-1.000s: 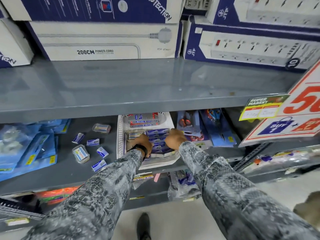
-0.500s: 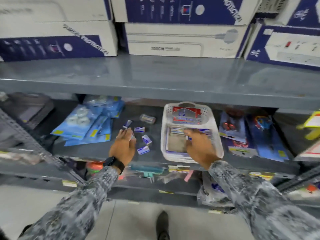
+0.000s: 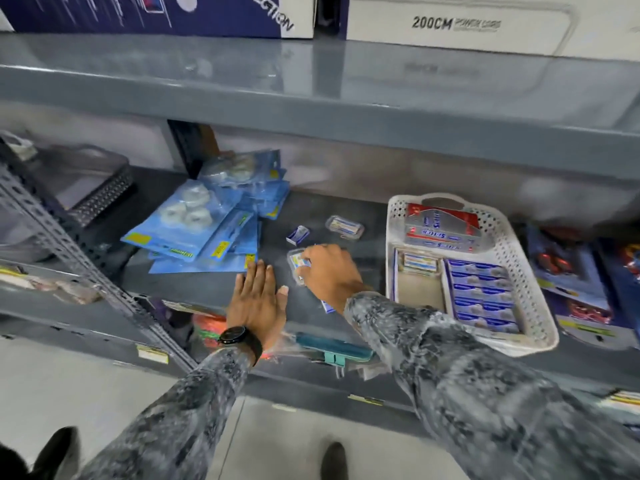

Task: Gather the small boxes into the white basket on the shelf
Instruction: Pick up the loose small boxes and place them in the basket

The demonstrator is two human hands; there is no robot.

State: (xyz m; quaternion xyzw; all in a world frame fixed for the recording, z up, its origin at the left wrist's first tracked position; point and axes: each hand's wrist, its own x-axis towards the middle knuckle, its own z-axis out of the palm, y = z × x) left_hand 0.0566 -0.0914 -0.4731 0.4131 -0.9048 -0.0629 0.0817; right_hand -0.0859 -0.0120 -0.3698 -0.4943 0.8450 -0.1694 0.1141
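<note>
Grey steel shelf (image 3: 214, 289) is carrying everything, with the white basket (image 3: 540, 306) sitting toward its right end. The basket is holding a red-and-silver carton across the back, a row of blue-and-white boxes down its right side, a few small packs at the middle, and bare floor at front left.

The loose small boxes are lying left of the basket, so each one is facing a short carry rightward. The right hand (image 3: 329, 275) is reaching across to them and is the nearer one. Its fingers are curling down over a clear pack (image 3: 297, 263), which is lying with its long axis running front to back; whether they are actually pinching it I cannot tell. A blue box (image 3: 327, 306) is peeking out under that wrist. Farther back, an open blue box (image 3: 298, 234) and another clear pack (image 3: 344, 227) are lying apart.

The left hand (image 3: 258, 299) is resting flat on the shelf, fingers straight and together, holding nothing.
</note>
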